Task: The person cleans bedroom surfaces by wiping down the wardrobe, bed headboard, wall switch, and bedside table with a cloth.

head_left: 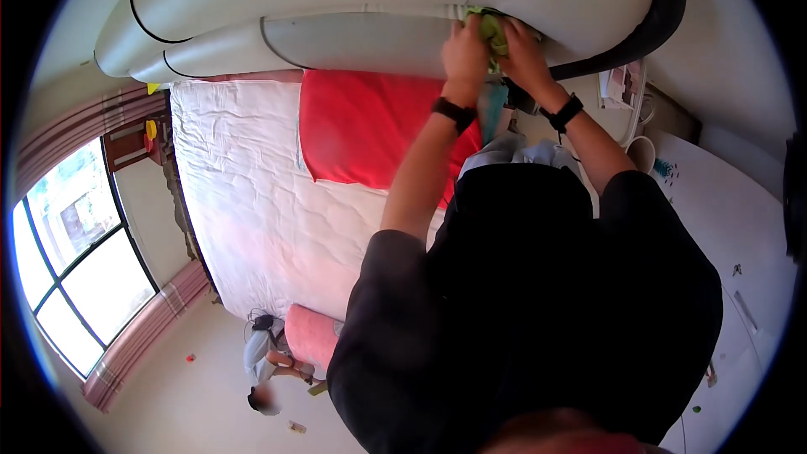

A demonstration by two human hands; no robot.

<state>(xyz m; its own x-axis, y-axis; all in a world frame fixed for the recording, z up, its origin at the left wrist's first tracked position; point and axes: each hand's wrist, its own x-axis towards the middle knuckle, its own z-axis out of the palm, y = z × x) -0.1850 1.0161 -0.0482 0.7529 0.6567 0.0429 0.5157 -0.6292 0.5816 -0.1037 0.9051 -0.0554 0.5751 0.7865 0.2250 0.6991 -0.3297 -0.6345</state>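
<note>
A green cloth [491, 32] is bunched up between my two hands, pressed close to a large pale, rounded padded surface [361, 40] with dark bands. From the left side, my left hand [465, 55] grips the cloth with curled fingers. My right hand [523, 55] closes on it from the other side. Both wrists carry dark bands. Some of the fingertips are hidden by the cloth and the hands.
Below the padded surface is a bed with a white quilt [244, 176] and a red blanket [370, 126]. Another person [273, 361] is near a pink pillow [309, 335]. A white cup [641, 154] stands at the right by a white surface [723, 227]. A window [80, 235] is at the left.
</note>
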